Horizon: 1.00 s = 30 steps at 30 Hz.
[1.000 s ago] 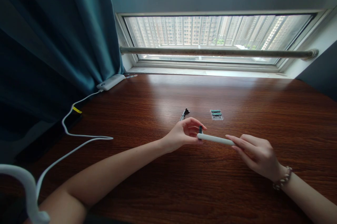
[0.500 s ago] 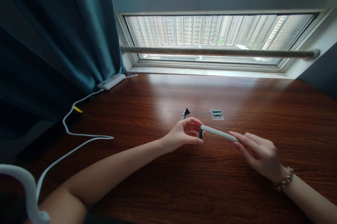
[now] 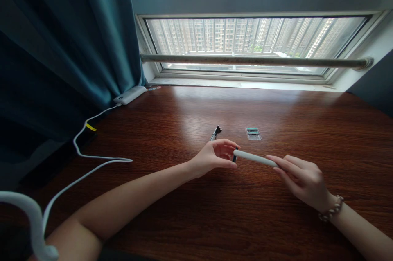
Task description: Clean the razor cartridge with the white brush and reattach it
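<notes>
My right hand [image 3: 302, 179] holds a slim white handle [image 3: 254, 158] by its near end, pointing it left over the dark wooden table [image 3: 196, 212]. My left hand [image 3: 215, 155] pinches a small dark piece [image 3: 234, 157] against the handle's left tip, thumb below and fingers curled above. A second dark razor handle [image 3: 215, 132] lies on the table just behind my left hand. A small clear pack with green cartridges [image 3: 253, 133] lies to its right.
A white power bank [image 3: 129, 94] sits at the table's back left by the teal curtain [image 3: 61, 40], its white cable [image 3: 92, 158] trailing across the left side. A window with a metal rail [image 3: 254, 61] runs along the back.
The white handle's left tip rose a little from a second ago, then settled slightly lower. My left fingers closed tighter on the dark piece at its tip.
</notes>
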Each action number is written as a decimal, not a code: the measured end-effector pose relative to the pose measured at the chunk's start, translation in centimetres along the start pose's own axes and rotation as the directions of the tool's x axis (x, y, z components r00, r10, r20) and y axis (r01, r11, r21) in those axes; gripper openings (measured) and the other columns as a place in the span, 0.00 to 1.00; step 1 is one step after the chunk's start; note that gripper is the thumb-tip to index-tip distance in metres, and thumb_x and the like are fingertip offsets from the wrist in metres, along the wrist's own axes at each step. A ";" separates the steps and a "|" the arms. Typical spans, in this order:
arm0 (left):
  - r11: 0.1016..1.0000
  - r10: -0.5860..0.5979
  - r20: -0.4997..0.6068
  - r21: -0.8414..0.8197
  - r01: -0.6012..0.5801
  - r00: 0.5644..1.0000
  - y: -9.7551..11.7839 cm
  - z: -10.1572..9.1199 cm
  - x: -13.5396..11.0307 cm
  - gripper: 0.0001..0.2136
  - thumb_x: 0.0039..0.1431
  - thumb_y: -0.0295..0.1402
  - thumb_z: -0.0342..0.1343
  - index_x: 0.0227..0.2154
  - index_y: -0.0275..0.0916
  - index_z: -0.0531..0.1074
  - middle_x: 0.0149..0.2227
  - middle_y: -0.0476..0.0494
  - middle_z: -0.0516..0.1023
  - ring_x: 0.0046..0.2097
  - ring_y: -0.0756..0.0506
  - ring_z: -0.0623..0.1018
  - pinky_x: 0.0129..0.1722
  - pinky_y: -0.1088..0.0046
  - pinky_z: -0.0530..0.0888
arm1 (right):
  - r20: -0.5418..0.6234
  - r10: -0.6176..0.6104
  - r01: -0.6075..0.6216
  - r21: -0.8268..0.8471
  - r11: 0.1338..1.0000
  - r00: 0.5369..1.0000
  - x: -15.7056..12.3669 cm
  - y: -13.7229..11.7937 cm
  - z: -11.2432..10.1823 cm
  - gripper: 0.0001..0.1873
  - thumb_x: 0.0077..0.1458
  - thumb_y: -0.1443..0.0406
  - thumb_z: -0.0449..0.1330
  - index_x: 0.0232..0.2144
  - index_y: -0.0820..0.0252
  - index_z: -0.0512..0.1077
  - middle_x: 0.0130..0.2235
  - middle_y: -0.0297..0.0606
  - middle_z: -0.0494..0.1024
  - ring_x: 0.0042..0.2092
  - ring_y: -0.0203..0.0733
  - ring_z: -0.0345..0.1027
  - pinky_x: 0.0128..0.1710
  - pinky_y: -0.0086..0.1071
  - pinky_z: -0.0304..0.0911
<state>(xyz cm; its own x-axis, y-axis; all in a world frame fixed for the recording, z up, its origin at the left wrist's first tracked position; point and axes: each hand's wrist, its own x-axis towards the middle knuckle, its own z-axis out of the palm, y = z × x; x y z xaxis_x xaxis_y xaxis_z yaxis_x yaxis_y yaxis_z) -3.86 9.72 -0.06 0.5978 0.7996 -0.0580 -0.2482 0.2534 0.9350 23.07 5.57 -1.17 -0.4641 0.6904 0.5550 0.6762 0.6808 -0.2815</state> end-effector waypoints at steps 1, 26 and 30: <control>1.000 -0.011 0.002 -0.004 0.011 1.000 0.0 0.0 0.0 0.21 0.36 0.22 0.66 0.37 0.36 0.70 0.34 0.45 0.74 0.36 0.50 0.73 0.35 0.75 0.69 | 0.025 -0.023 0.022 0.024 0.999 0.999 0.0 0.0 0.0 0.18 0.54 0.70 0.54 0.49 0.60 0.66 0.26 0.34 0.68 0.25 0.32 0.61 0.26 0.27 0.57; 0.998 0.018 -0.079 0.053 -0.014 0.997 0.0 -0.2 0.0 0.19 0.38 0.25 0.65 0.38 0.38 0.73 0.34 0.47 0.73 0.33 0.52 0.70 0.37 0.74 0.67 | 0.010 0.007 -0.007 -0.039 0.999 1.000 0.0 -0.2 -0.2 0.20 0.55 0.70 0.54 0.52 0.58 0.64 0.25 0.33 0.67 0.23 0.31 0.60 0.24 0.26 0.55; 0.999 0.031 -0.064 0.037 -0.029 0.997 0.0 -0.1 0.0 0.20 0.36 0.25 0.66 0.37 0.38 0.73 0.34 0.47 0.72 0.33 0.52 0.70 0.36 0.74 0.67 | 0.010 -0.021 0.021 -0.015 1.000 1.000 0.1 -0.1 -0.3 0.20 0.55 0.69 0.53 0.51 0.59 0.64 0.25 0.33 0.68 0.23 0.31 0.60 0.23 0.26 0.56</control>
<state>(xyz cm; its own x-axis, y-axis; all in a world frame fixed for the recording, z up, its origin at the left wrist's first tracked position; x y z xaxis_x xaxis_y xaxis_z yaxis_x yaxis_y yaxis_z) -3.96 9.81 -0.08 0.5402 0.8400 -0.0510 -0.2369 0.2100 0.9486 23.19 5.48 -0.85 -0.4838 0.6787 0.5526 0.6751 0.6912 -0.2579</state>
